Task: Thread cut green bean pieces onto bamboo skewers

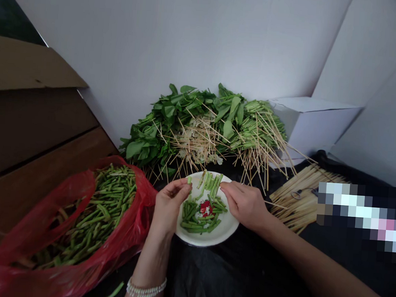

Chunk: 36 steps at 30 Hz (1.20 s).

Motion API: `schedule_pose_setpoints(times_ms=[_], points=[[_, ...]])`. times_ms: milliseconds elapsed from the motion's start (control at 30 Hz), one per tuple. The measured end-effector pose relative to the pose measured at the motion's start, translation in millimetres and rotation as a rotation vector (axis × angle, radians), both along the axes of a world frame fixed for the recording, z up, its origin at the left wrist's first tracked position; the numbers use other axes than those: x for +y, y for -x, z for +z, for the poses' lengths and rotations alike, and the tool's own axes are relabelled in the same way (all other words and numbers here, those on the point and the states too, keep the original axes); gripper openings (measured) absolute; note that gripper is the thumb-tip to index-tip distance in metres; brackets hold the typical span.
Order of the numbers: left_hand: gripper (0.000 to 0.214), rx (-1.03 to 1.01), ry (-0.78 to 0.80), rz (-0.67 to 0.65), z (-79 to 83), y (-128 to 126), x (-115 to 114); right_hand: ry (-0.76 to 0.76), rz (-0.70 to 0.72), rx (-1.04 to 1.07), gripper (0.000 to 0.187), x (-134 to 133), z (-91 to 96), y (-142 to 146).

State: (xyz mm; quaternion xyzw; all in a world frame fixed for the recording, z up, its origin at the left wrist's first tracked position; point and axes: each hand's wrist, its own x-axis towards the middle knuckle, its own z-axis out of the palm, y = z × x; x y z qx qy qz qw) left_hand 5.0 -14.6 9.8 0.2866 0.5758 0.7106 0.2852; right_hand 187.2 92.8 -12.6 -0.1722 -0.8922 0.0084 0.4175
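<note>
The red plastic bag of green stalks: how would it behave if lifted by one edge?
The red plastic bag looks thin and crumpled, so it would probably sag, not hold shape. Open and heaped with green stalks, it is likely heavy and could spill.

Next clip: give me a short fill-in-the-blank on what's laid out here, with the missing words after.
1. Long green beans fill a ____ plastic bag.
2. Cut beans and chilli pieces lie on a ____ plate.
3. The left hand, pinching a bean piece, has a beaded bracelet on its ____.
4. Bare skewers lie to the plate's ____.
Missing words: red; white; wrist; right.
</note>
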Motion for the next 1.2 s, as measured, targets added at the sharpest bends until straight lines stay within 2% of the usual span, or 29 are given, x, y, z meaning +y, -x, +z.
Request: schedule_pose_setpoints(times_ms=[133, 267, 667, 1033, 1200], points=[[0.030, -0.292, -0.081, -0.025, 2.0, 5.0, -0.3, -0.005, -0.003, 0.004, 0.025, -1.2, 0.8, 0.2], [0.028, -0.360, -0.077, -0.083, 3.8, 4.0, -0.7, -0.015, 0.003, 0.005, 0.025, -2.0, 0.9, 0.6], [0.034, -0.339, -0.056, -0.116, 6.6, -1.0, -2.3, -0.041, 0.005, -0.011, 0.026, -2.3, -0.4, 2.0], [0.032, -0.253, -0.060, -0.056, 6.1, -0.9, -1.3, -0.044, 0.024, -0.011, 0.025, -2.9, -0.2, 2.0], [0.033, -0.273, -0.037, -0.058, 5.7, 0.6, -1.6, -0.055, 0.035, -0.006, 0.025, -3.7, -0.2, 2.5]])
